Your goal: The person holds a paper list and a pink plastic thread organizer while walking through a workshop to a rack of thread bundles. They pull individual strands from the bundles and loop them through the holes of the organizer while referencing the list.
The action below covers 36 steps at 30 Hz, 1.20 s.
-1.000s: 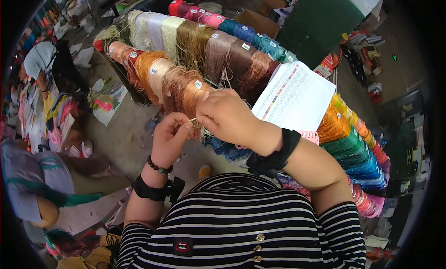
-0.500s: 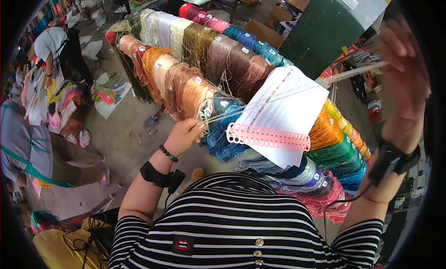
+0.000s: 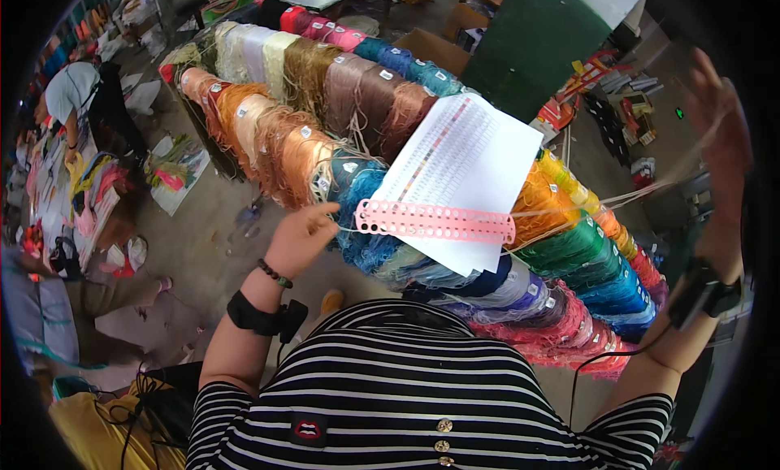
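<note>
My left hand [image 3: 302, 236] is closed in a pinch on pale thread, beside the blue yarn skeins [image 3: 361, 177]. That thread runs to a pink card punched with holes [image 3: 435, 221], lying over printed paper sheets [image 3: 471, 157] on top of the skeins. High at the far right is my right hand [image 3: 719, 141], blurred. Several pale thread strands [image 3: 626, 200] stretch from it back towards the card, so it appears to grip them, though its fingertips are smeared.
Rows of labelled skeins surround the sheets: orange [image 3: 280, 149], brown [image 3: 349, 84], green [image 3: 585, 246] and pink [image 3: 573, 332]. A dark green cabinet [image 3: 532, 43] stands behind. At the left, a person [image 3: 73, 96] bends over bundles, and another person's grey clothing [image 3: 36, 307] shows nearer.
My right hand has swung outward and slightly down, and the strands now stretch lower, across the card. My left hand has shifted slightly left and down. The view has moved, shifting the skeins left.
</note>
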Tool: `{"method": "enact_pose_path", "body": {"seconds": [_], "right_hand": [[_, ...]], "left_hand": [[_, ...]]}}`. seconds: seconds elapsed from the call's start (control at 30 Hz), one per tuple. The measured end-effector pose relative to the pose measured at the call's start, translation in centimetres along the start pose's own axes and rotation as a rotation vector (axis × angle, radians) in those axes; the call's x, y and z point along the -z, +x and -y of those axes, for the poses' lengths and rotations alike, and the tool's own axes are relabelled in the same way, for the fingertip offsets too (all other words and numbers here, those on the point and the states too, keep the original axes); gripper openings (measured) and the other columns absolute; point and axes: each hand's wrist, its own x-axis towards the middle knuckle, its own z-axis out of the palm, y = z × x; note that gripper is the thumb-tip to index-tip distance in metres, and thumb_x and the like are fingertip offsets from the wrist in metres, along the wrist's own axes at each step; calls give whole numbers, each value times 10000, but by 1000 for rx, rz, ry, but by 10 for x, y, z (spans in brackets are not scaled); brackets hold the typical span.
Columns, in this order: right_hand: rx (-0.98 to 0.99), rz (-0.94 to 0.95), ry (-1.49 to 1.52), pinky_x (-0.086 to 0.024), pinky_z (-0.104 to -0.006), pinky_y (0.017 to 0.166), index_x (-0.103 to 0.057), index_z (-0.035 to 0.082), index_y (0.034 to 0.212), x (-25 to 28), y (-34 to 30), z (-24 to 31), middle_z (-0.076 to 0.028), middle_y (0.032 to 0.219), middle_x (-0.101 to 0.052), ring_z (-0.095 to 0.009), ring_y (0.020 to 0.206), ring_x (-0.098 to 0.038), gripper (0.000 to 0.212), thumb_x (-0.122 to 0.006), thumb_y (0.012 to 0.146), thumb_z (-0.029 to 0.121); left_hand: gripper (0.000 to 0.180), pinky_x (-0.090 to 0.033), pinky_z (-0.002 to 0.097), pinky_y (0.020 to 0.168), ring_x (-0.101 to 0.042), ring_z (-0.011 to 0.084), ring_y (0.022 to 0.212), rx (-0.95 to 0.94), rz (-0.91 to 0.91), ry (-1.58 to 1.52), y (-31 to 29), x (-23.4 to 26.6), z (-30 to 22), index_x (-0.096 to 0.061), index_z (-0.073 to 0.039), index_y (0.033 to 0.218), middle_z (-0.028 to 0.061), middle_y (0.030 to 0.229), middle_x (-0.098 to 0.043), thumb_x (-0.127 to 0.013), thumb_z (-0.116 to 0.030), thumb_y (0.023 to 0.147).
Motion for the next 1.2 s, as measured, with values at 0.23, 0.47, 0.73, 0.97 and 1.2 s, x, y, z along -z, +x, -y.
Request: {"method": "enact_pose_path", "body": {"seconds": [0.23, 0.47, 0.73, 0.97, 1.2], "right_hand": [[-62, 442, -324, -412, -330, 971, -698, 10, 855, -124, -23, -111, -149, 1304, -574, -193, 1137, -559, 172, -674, 878, 178], [-201, 523, -131, -460, -272, 873, -673, 19, 882, -144, -15, -99, -26, 916, -663, -113, 941, -602, 139, -646, 917, 151], [-327, 740, 21, -486, -247, 689, -622, 25, 915, -151, -11, -79, 3, 745, -605, -70, 698, -581, 162, -579, 960, 175], [-27, 425, 310, -490, -260, 732, -590, -41, 1001, -61, 36, -38, -72, 803, -604, -147, 815, -610, 309, -461, 1003, 240], [88, 166, 131, -454, -249, 702, -610, -20, 1000, -2, 80, -15, -48, 793, -591, -121, 785, -565, 298, -495, 992, 255]], "left_hand": [[275, -425, 178, 635, -517, 6, 736, -381, 175, -263, -8, -29, -134, -623, -14, 1189, -10, 968, -639, -629, -85, 923], [156, -416, 185, 626, -502, 33, 708, -404, 286, -400, -34, -29, -167, -585, -19, 1068, 11, 969, -611, -565, -145, 978], [305, -285, 193, 438, -352, 47, 427, -376, 354, -468, -62, -5, -161, -592, 12, 1106, -10, 621, -507, -558, -265, 984], [250, -323, 215, 483, -449, 89, 522, -135, 102, -339, -68, 26, -56, -639, -29, 951, -3, 613, -509, -604, -275, 965], [208, -351, 199, 537, -500, 68, 607, -72, -83, -452, -81, 34, 9, -653, -46, 958, -24, 703, -569, -610, -250, 962]]}}
